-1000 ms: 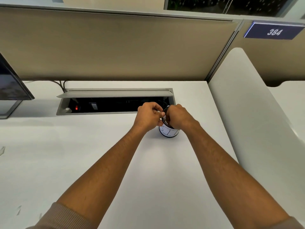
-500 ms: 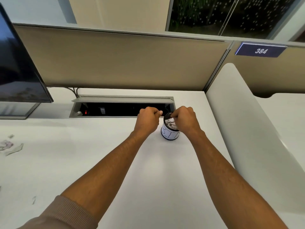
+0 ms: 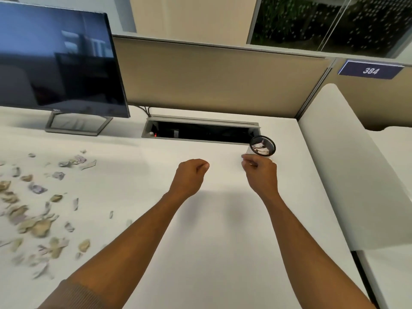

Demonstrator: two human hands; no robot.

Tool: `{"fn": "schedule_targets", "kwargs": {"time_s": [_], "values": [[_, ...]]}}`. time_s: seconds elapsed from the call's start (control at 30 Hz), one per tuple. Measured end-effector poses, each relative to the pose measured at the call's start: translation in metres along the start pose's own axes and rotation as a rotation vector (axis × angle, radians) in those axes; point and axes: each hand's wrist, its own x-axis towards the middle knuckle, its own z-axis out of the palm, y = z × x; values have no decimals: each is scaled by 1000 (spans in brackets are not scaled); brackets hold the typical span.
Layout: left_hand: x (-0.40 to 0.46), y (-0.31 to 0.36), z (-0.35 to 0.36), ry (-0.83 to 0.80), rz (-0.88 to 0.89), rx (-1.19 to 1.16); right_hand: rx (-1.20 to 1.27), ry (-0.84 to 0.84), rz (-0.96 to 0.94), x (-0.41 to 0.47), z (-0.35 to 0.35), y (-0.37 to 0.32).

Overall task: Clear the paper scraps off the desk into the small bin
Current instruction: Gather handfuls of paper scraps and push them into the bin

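A few scraps already lie inside the small bin [image 3: 262, 146], but many paper scraps [image 3: 33, 210] remain on the tabletop [image 3: 223, 230]. The left hand [image 3: 189, 175] is a loose, empty-looking fist; the right hand [image 3: 260, 170] is curled just before the bin, and I cannot tell if it pinches anything.

desk [image 3: 223, 219] white, lying under soft light | monitor [image 3: 58, 59] standing dark at left rear | cable tray [image 3: 200, 132] sitting open behind | tan partition [image 3: 211, 79] backing it | sign [image 3: 370, 70] reading 384 | window [image 3: 323, 21] showing foliage
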Motion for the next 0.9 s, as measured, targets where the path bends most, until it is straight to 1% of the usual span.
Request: {"fn": "schedule_targets", "kwargs": {"time_s": [0.1, 0.2, 0.37, 0.53, 0.63, 0.77, 0.9], "values": [[-33, -32, -21, 32, 1, 38, 29, -84, -26, -41, 32, -6], [-66, -73, -42, 88, -36, 59, 34, -171, -55, -77, 68, -9], [-116, -144, -78, 158, -8, 226, -5, -278, -99, -124, 128, -17], [-157, -202, -108, 231, -34, 369, -157, -381, -168, -164, 173, -26], [-184, -231, -121, 256, -43, 467, -238, -440, -152, -186, 191, -26], [-214, -253, -133, 291, -134, 568, -302, -493, -163, -212, 205, -20], [-232, -256, -139, 362, -282, 644, -421, -535, -242, -236, 211, -10]]}}
